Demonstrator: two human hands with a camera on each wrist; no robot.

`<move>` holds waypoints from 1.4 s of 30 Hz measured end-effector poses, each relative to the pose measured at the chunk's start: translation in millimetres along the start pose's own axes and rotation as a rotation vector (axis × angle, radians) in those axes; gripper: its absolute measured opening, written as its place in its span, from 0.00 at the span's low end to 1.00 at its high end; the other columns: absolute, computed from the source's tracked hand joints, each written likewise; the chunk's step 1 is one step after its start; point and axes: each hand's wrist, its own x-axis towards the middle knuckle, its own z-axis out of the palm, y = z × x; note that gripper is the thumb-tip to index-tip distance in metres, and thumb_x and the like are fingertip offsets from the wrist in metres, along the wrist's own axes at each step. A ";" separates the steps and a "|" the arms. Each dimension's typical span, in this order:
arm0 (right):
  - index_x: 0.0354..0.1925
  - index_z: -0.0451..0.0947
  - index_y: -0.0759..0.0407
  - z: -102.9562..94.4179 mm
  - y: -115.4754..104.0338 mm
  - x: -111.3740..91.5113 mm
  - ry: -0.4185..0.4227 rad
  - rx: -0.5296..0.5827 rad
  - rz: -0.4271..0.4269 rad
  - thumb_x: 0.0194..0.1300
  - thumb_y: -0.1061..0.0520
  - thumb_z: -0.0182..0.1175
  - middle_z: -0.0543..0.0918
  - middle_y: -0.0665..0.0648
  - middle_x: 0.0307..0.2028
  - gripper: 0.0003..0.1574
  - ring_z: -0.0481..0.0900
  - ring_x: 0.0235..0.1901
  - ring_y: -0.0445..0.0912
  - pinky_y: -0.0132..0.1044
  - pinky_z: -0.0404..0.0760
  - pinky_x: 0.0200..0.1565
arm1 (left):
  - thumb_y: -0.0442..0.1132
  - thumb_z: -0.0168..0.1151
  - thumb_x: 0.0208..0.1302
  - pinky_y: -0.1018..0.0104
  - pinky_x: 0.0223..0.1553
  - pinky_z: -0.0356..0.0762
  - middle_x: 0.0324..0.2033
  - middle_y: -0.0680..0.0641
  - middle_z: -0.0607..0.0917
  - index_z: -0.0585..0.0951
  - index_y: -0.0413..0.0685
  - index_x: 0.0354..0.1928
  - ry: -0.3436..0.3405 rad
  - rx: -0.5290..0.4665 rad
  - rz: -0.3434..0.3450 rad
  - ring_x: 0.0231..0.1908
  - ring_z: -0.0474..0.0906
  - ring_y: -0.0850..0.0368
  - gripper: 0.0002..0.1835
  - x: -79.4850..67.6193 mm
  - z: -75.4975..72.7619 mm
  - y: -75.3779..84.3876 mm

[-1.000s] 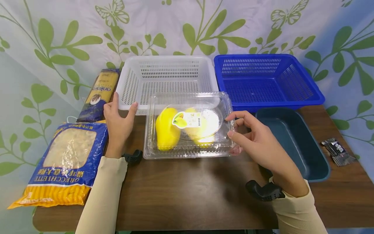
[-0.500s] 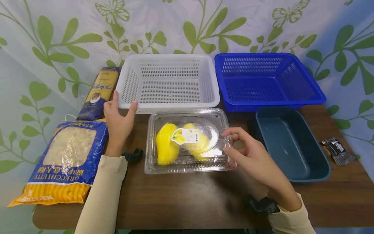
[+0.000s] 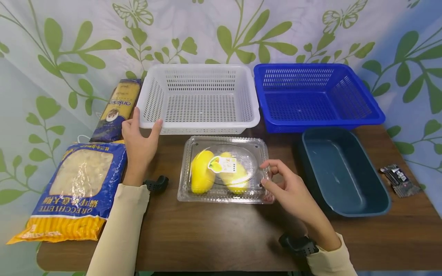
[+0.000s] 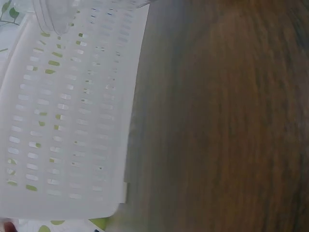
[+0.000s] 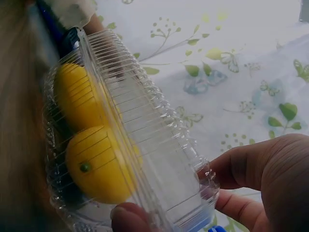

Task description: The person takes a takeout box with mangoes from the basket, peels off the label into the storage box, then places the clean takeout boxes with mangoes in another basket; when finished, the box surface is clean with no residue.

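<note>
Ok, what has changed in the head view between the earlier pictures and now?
The clear rectangular plastic box of yellow fruits moved nearer and lower, away from the white perforated plastic basket, the right hand gripping the box's right end throughout; nothing was let go. That basket and the left hand at its corner stayed put.

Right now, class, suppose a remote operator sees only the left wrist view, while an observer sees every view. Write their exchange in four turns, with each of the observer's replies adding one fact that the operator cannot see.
Operator: I see the white basket beside the wooden table. What is the right hand holding?
Observer: It pinches the edge of a clear plastic container in front of the basket.
Operator: Can you tell what is inside that container?
Observer: Yes, two yellow fruits, side by side beneath the lid.
</note>
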 end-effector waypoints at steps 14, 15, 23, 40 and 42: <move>0.64 0.71 0.44 -2.4 5.5 -0.2 -0.014 -0.072 -0.069 0.75 0.53 0.61 0.73 0.62 0.45 0.22 0.79 0.21 0.54 0.38 0.73 0.20 | 0.54 0.61 0.71 0.35 0.59 0.59 0.63 0.31 0.70 0.70 0.43 0.74 -0.139 0.234 0.146 0.62 0.61 0.33 0.36 -52.1 -52.4 59.7; 0.65 0.71 0.44 -2.6 5.9 0.3 -0.016 -0.069 -0.083 0.76 0.53 0.61 0.73 0.62 0.46 0.22 0.80 0.21 0.54 0.38 0.75 0.21 | 0.53 0.61 0.71 0.35 0.59 0.60 0.62 0.32 0.71 0.71 0.43 0.73 -0.190 0.219 0.185 0.62 0.63 0.33 0.35 -58.4 -53.2 63.6; 0.66 0.71 0.44 -4.0 10.2 -0.6 -0.021 -0.050 -0.104 0.76 0.53 0.60 0.72 0.63 0.48 0.24 0.83 0.25 0.51 0.43 0.81 0.25 | 0.58 0.58 0.74 0.36 0.61 0.66 0.63 0.38 0.73 0.66 0.57 0.78 -0.490 0.186 0.243 0.62 0.67 0.39 0.35 -86.8 -39.0 62.4; 0.67 0.71 0.42 -14.0 17.3 -0.5 -0.021 -0.115 -0.153 0.76 0.54 0.60 0.75 0.60 0.46 0.24 0.81 0.24 0.48 0.37 0.74 0.22 | 0.51 0.67 0.70 0.66 0.28 0.68 0.34 0.47 0.73 0.55 0.75 0.80 -0.745 -0.151 0.131 0.28 0.69 0.55 0.43 -92.0 -14.9 41.0; 0.67 0.71 0.42 -16.0 17.0 -0.3 -0.031 -0.143 -0.156 0.76 0.53 0.60 0.75 0.60 0.47 0.25 0.83 0.27 0.47 0.37 0.75 0.24 | 0.50 0.68 0.70 0.66 0.27 0.67 0.32 0.46 0.72 0.56 0.77 0.79 -0.757 -0.164 0.127 0.27 0.67 0.56 0.43 -91.9 -14.1 40.1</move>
